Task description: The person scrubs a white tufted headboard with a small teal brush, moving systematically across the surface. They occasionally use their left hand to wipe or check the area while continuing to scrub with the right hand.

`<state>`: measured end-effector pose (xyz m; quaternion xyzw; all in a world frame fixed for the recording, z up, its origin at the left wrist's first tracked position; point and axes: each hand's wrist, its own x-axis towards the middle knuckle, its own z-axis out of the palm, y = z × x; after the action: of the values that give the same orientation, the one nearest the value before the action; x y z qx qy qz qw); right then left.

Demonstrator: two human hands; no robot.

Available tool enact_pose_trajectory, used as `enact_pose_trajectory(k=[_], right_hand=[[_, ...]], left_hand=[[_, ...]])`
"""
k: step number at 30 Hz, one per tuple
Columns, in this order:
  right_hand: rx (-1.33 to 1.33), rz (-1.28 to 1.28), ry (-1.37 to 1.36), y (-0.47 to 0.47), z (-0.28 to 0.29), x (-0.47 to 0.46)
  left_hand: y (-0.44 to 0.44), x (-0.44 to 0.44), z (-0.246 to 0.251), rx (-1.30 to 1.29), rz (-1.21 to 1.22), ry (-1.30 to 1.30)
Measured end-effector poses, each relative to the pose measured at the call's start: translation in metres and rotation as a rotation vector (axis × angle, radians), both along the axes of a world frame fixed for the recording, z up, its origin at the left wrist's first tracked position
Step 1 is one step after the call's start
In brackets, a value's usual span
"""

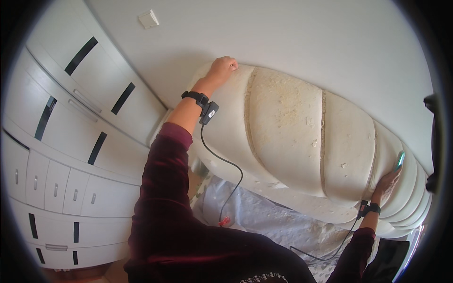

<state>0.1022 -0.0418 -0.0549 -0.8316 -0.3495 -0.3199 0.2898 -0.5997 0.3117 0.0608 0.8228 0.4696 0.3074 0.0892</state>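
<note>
A long padded backrest (290,134) covered in cream material stretches before me, its surface peeling and flaking. Deep vertical seams divide it into panels. My left hand (223,69) is curled into a fist on its top edge near the left end; I cannot see anything inside the fingers. Farther right, my right hand (387,182) lies against the narrow folded panels and holds a slim teal object (400,161). Only that object's upper part shows, so its kind is unclear.
White cabinets (116,152) with dark strips stand on the left. A plain wall (283,35) with a switch plate (148,19) rises behind. Below, a pale sheet (262,208) carries loose flakes. Cables hang from the black devices strapped to my left wrist (209,112) and right wrist (361,209).
</note>
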Motion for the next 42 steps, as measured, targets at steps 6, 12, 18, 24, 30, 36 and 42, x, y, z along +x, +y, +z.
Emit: enact_pose_trajectory(k=[6, 12, 18, 24, 30, 36, 42], right_hand=[[0.017, -0.01, 0.017, 0.002, -0.006, 0.008], [0.049, 0.039, -0.05, 0.002, -0.006, 0.008], [0.015, -0.001, 0.004, 0.0, -0.003, 0.003], [0.013, -0.01, 0.044, 0.001, -0.004, 0.007], [-0.025, -0.049, 0.079, 0.001, -0.006, 0.01], [-0.017, -0.028, 0.025, 0.0, -0.004, 0.007], [-0.021, -0.052, 0.076, 0.002, -0.004, 0.006]], left_hand=[[-0.016, -0.006, 0.01, -0.23, 0.042, -0.213], [-0.015, -0.007, 0.009, -0.08, -0.051, 0.04], [-0.004, -0.001, 0.001, -0.085, -0.008, -0.064], [0.004, 0.015, 0.012, -0.195, 0.049, -0.066], [0.005, 0.027, 0.006, -0.015, -0.1, 0.121], [0.015, 0.028, 0.004, -0.076, -0.156, 0.128], [0.01, 0.037, -0.003, 0.008, -0.048, 0.042]])
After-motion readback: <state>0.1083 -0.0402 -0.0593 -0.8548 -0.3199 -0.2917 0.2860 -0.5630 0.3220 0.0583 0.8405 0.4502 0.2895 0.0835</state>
